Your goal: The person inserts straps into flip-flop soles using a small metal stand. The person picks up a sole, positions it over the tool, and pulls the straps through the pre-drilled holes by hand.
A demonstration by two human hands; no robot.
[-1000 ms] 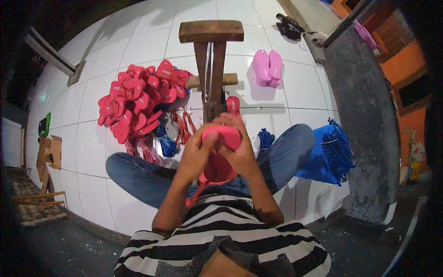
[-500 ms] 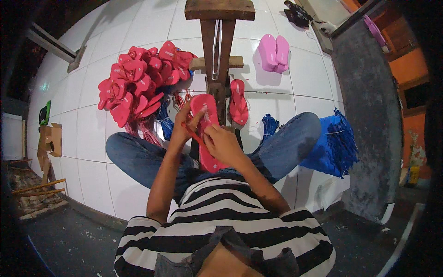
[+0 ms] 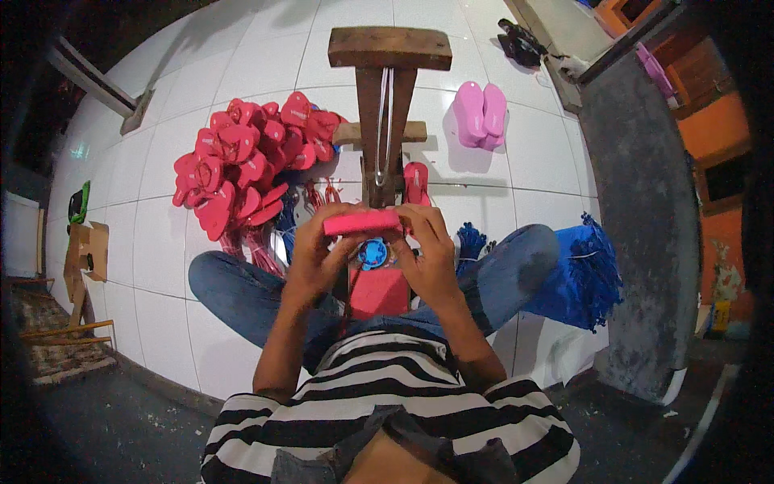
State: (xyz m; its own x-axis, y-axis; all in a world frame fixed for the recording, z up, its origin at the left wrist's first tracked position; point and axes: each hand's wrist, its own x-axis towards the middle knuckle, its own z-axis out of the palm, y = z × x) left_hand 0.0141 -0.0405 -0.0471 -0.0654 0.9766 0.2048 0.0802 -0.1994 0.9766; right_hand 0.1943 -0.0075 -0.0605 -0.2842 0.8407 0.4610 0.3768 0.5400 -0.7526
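A red flip-flop (image 3: 361, 223) is held up between my two hands over my lap, tipped so its narrow edge faces up. My left hand (image 3: 319, 246) grips its left end, fingers behind and thumb below. At the right end my right hand (image 3: 427, 248) is closed on it the same way. Just under the hands sits a small round blue container (image 3: 373, 253); its contents are too small to make out. A flat red surface (image 3: 379, 292) shows between my legs. Beyond my hands another red flip-flop (image 3: 416, 182) lies beside the wooden stand (image 3: 389, 48), partly hidden by my right hand.
A heap of red flip-flops (image 3: 242, 153) lies left of the stand, with bundles of red straps (image 3: 260, 252) below it. Blue strap bundles (image 3: 472, 242) and a blue bag (image 3: 564, 270) are at right. Pink soles (image 3: 481, 114) stand farther off. A long metal loop (image 3: 385, 129) hangs on the stand.
The flip-flop has turned from sole-top facing up to edge-on. My right hand has moved from its middle to its right end, and the blue container has come into view.
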